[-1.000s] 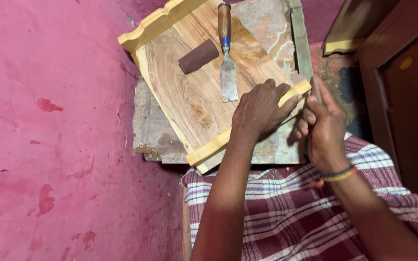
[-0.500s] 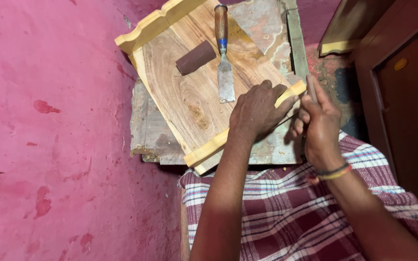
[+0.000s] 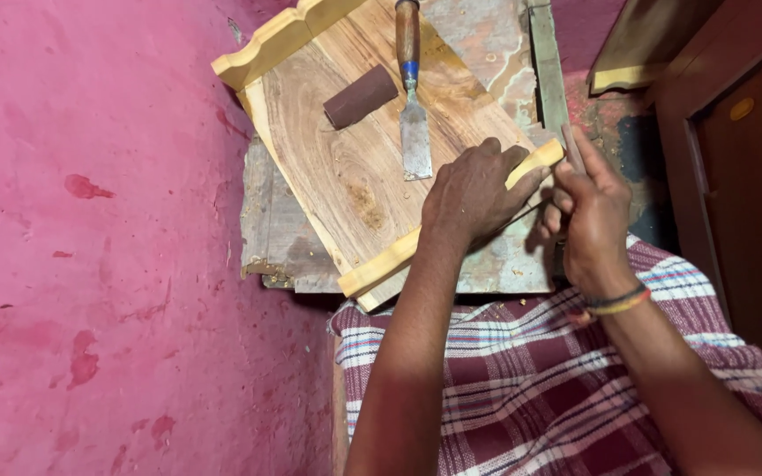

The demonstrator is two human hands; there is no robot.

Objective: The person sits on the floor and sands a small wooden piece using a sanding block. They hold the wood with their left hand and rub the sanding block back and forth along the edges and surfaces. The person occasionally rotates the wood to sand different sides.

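While L hand (image 3: 474, 189) presses flat w/ fingers spread on wood panel (image 3: 359, 154) at counter centre, R hand (image 3: 588, 211) pinches thin tool at 3 o'clock trim edge; chisel (image 3: 412, 106) idle at 12, edge work seems unfinished.

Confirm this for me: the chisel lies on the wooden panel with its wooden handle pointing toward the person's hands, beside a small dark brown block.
Not quite. In the head view the chisel does lie on the wooden panel beside the dark brown block, but its metal blade, not its handle, points toward the left hand and right hand. The wooden handle points away, toward the far edge.
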